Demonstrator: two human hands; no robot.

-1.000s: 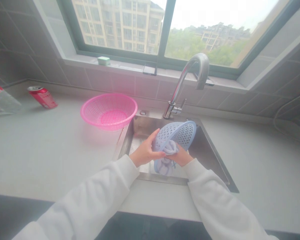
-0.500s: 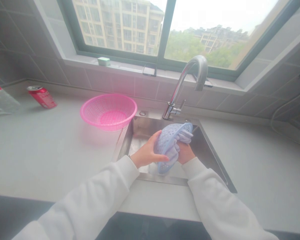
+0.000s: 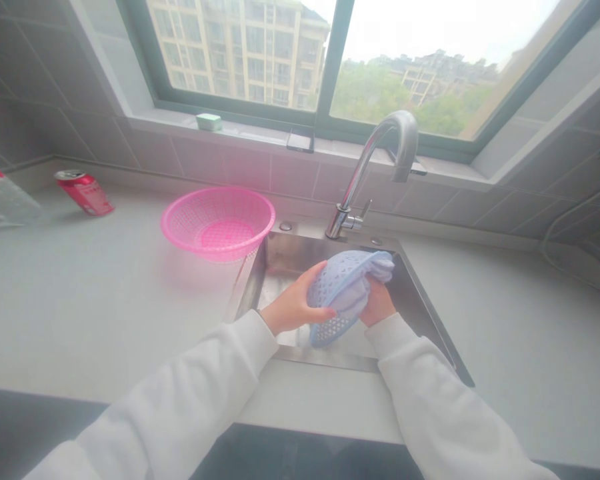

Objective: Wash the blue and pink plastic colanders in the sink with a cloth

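Note:
Over the steel sink [image 3: 254,293], my left hand [image 3: 297,301] grips a light blue perforated plastic basket [image 3: 325,287] by its left side, thumb across the near rim. The basket is tilted, its opening turned to the right. My right hand [image 3: 379,301] presses a pale lavender cloth [image 3: 356,297] against the inside of the basket and up over its far rim. The fingers of this hand are partly hidden behind the cloth. Behind the basket stands the chrome faucet [image 3: 353,180], with no water seen running from it.
A pink plastic colander [image 3: 217,223] sits on the counter [image 3: 130,313] left of the sink, slightly over its edge. Farther left are a red can [image 3: 85,193] and a clear plastic package [image 3: 3,197]. On the windowsill lies a pale green block [image 3: 209,122].
My right hand has moved the cloth outward to the right, toward the basket's far rim. The basket has turned slightly, while my left hand keeps nearly the same place.

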